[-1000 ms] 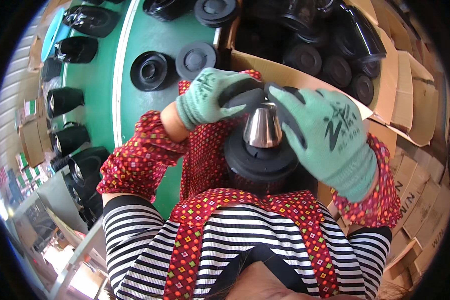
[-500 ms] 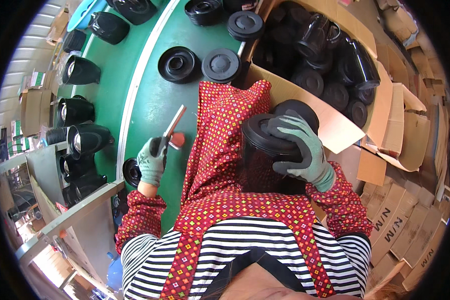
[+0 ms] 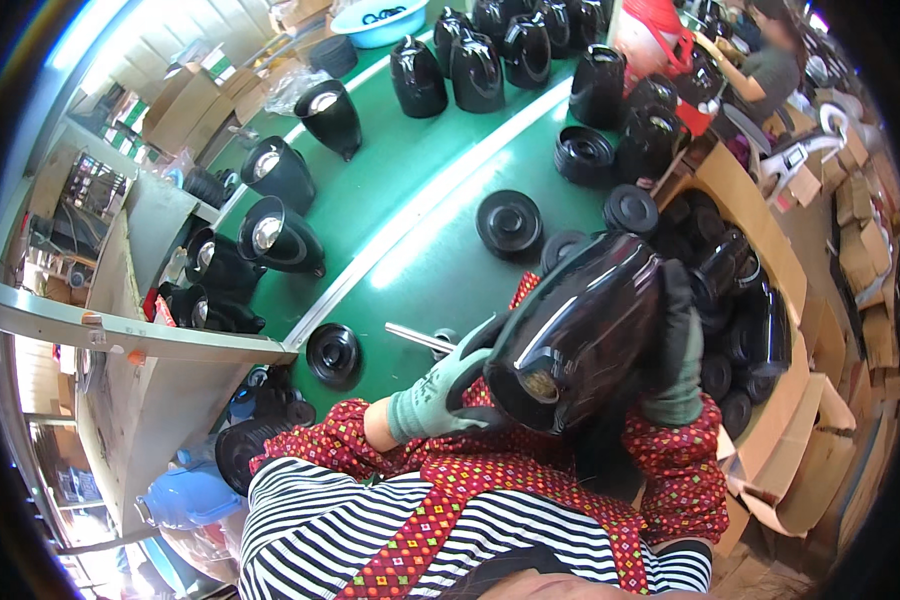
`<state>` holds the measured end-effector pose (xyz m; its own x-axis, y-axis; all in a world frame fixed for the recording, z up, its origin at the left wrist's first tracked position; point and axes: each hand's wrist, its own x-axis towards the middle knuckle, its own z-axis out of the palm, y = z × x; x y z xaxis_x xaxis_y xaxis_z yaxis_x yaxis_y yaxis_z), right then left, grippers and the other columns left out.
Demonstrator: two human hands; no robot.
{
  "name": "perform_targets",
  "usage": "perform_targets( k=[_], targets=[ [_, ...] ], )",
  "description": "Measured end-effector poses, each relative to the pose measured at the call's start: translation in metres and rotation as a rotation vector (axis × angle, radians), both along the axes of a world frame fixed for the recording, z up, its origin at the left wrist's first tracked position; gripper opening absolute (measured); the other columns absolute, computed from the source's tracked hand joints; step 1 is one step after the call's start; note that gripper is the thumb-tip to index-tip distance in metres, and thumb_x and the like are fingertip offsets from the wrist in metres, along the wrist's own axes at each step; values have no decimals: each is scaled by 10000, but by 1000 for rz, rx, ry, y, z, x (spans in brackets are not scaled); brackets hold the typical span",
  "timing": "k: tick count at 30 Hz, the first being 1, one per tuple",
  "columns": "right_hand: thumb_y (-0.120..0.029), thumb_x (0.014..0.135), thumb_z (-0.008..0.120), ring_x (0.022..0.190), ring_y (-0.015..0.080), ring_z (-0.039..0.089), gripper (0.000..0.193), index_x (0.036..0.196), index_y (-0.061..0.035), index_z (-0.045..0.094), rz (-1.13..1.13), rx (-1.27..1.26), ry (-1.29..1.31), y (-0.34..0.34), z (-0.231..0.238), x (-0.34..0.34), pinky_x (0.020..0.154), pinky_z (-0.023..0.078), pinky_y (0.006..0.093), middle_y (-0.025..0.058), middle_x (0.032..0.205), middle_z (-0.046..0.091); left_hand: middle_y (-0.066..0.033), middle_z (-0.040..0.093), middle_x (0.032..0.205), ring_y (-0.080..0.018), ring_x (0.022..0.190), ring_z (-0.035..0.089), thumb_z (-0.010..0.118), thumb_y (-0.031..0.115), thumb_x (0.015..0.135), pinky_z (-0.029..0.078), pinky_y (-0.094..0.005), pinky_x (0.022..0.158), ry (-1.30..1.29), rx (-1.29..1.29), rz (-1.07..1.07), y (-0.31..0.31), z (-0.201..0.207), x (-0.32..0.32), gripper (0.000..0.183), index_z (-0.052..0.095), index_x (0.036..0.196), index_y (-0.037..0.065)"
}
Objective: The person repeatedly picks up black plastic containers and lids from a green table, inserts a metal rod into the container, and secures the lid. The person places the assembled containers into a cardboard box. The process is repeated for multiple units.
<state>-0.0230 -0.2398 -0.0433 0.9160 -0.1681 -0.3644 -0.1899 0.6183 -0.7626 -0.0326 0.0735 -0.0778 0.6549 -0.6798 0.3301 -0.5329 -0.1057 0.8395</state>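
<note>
A glossy black jug-shaped shell (image 3: 585, 330) lies tilted across my front, its small round opening facing down and toward me. My left hand (image 3: 445, 385), in a green glove with dark fingertips, grips the opening end, thumb below and fingers along the side. My right hand (image 3: 675, 350), gloved the same way, holds the far right side; part of its fingers is in shadow. Beside my left hand a thin light metal bar (image 3: 415, 337) shows over the green bench; whether the bar is lying down or held is unclear. A black round base (image 3: 333, 355) rests left of it.
Several black shells stand along the green bench (image 3: 400, 235). More black round bases (image 3: 509, 222) sit beyond my hands. At right, a cardboard box (image 3: 790, 260) holds black parts. A blue basin (image 3: 378, 28) stands far back; another person (image 3: 765, 75) is at far right.
My left hand has left the bench side and come onto the shell. The shell, earlier upright under my right hand with a round base on top, is now raised and tipped. The view has shifted.
</note>
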Motion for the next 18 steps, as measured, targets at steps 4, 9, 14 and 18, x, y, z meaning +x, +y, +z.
perform_targets(
  k=[4, 9, 14, 18],
  targets=[
    [-296, 1130, 473, 1237, 257, 643, 422, 1429, -16, 575, 176, -162, -249, 45, -56, 40, 1080, 513, 391, 122, 1397, 646, -257, 512, 1501, -361, 1418, 479, 681, 317, 1023, 376, -464, 1177, 529, -271, 172, 27, 16, 10, 475, 651, 1333, -42],
    [-177, 1105, 565, 1331, 231, 551, 461, 1510, 28, 488, 48, -629, -356, 86, -99, 57, 1167, 412, 359, 136, 1462, 570, -112, 736, 1027, -213, 932, 729, 619, 273, 1059, 602, -359, 888, 571, -347, 554, 41, 4, 122, 387, 665, 1238, -67],
    [-126, 1028, 676, 1184, 209, 639, 502, 1489, 16, 538, 197, -745, -318, 96, -114, 37, 1044, 505, 336, 149, 1431, 616, -66, 717, 919, -136, 783, 672, 672, 265, 1037, 567, -313, 723, 461, -379, 570, 55, -43, 313, 316, 717, 1130, -33],
    [-171, 1026, 693, 1230, 206, 622, 469, 1440, 17, 580, 255, -819, -319, 94, -120, 40, 1060, 482, 340, 121, 1367, 656, -34, 702, 790, -131, 711, 648, 725, 337, 1001, 525, -303, 666, 516, -267, 753, 56, -80, 415, 339, 763, 1044, 3]
  ],
)
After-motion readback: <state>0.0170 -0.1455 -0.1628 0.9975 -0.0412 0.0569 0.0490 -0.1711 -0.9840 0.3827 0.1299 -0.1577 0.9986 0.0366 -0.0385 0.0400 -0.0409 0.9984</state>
